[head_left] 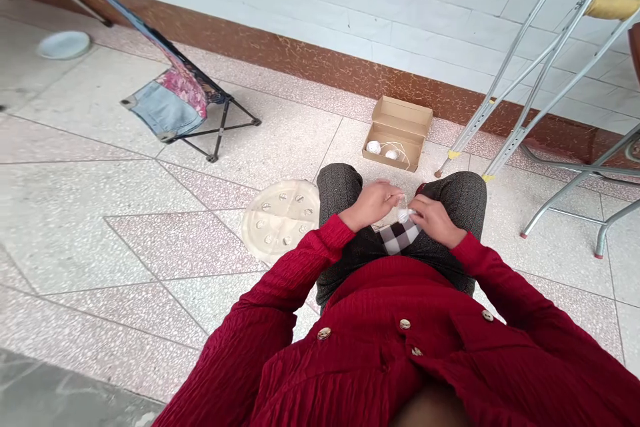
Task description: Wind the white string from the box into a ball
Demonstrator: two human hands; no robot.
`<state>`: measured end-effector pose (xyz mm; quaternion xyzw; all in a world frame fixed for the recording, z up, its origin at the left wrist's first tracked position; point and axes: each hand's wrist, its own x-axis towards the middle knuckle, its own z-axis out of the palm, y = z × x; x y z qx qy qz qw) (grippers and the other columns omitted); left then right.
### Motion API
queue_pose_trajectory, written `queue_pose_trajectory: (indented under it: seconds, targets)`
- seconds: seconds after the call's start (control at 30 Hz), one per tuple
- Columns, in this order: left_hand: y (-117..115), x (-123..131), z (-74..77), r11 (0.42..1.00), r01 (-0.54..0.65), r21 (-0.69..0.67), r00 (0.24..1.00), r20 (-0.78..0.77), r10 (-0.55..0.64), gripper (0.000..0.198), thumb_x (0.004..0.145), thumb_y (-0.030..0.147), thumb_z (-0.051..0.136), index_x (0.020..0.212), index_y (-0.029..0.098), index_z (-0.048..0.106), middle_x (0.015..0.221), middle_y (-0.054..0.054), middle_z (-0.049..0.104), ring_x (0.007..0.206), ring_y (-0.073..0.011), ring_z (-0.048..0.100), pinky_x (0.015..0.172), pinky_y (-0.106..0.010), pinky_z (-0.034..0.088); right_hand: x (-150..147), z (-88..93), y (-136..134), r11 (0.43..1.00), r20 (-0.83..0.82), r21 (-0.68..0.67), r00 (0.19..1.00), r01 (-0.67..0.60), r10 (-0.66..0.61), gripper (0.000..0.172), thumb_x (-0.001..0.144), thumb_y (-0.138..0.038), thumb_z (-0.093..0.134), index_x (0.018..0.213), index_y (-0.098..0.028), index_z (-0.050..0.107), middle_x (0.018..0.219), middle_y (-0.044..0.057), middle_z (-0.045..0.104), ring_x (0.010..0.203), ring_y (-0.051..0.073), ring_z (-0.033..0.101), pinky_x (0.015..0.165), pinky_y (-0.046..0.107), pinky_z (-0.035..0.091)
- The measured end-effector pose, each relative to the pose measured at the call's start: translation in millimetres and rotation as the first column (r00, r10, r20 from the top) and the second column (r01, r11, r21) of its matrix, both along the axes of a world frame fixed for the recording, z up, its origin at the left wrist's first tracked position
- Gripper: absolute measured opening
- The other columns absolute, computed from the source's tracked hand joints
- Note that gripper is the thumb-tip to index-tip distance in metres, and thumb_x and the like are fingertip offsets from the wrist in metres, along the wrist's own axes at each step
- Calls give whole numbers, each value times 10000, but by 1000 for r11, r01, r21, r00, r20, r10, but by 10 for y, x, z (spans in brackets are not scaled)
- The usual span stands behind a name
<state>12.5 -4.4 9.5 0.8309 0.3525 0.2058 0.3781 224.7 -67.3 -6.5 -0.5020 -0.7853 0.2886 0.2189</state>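
Note:
Over my lap, my right hand (436, 219) is closed, its fingertips gripping the edge of a small white ball of yarn (403, 215). My left hand (375, 204) sits just left of it, fingers pinched together where a thin pale strand of yarn (403, 199) runs between the hands. A black-and-white checked cloth (397, 239) lies beneath the ball, between my thighs. Beyond my knees an open cardboard box (403, 128) holds a larger ball of white yarn (373, 147), a smaller one (392, 154) and loose strands.
A round cream mat (270, 227) with dark oval marks lies left of my knee. Farther left stand a low folding chair (170, 107) and a pale round dish (64, 45). Crutches (530, 73) lean on the tiled wall at right, near metal chair legs (565, 207).

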Motion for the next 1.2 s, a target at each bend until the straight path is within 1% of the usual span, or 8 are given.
queue_pose_trajectory:
  seconds: [0.2,0.37,0.5,0.6,0.77,0.93,1.07,1.2]
  targets:
    - [-34,105,-109,965,3,-264,996,85,20,399,963,350,461,649,158,617,654,-7,642,655,-134,568,692,-248,420,-86,267,-60,941,-475,-152,812,304,-339,72,813,-263,686,852,-203,689,770,3,635,627,143,552,566,268,428]
    - [-229,188,-72,972,92,-217,996,6,-92,371,949,310,480,626,171,600,637,0,646,642,-128,560,698,-244,417,209,92,347,807,-266,-8,777,591,-571,42,788,-234,639,784,-192,643,688,6,598,587,151,514,568,282,409]
    - [-82,110,-30,999,25,-21,998,-55,-27,327,937,291,506,649,189,623,631,-9,618,681,-149,548,788,-271,439,108,-21,260,953,64,98,954,287,-294,55,809,-164,599,792,-182,649,841,66,633,732,185,552,683,305,427]
    - [47,48,-51,999,0,-32,999,-35,-1,328,928,271,517,628,178,615,596,5,580,650,-140,522,773,-268,432,-95,17,34,996,-26,-35,996,81,-82,69,815,-158,592,814,-194,651,817,34,618,717,167,547,670,286,418]
    - [-59,62,-114,940,21,-342,994,112,19,363,946,283,476,652,147,638,644,4,639,621,-116,532,647,-232,390,-115,140,15,916,-422,-291,823,274,-381,71,783,-275,637,808,-209,627,669,-24,581,564,132,484,533,253,374]
    - [-268,123,-83,922,80,-379,996,71,-58,387,957,317,492,632,149,616,615,12,649,593,-103,529,647,-224,386,132,87,355,800,-331,-228,729,554,-599,86,756,-277,632,775,-201,596,613,-26,553,529,132,464,522,257,345]
    - [-196,113,28,985,88,-150,996,-9,-91,359,933,262,524,594,160,581,595,16,600,597,-109,500,676,-238,385,71,-11,327,932,43,43,932,359,-361,18,763,-173,612,750,-185,609,768,38,599,672,161,505,627,285,361]
    - [-1,50,48,998,51,-32,998,-30,-52,307,909,233,552,613,171,603,580,19,571,623,-121,504,790,-260,419,-106,7,61,990,-5,-94,994,104,-105,52,749,-144,611,730,-191,599,747,13,575,671,150,500,633,275,373]
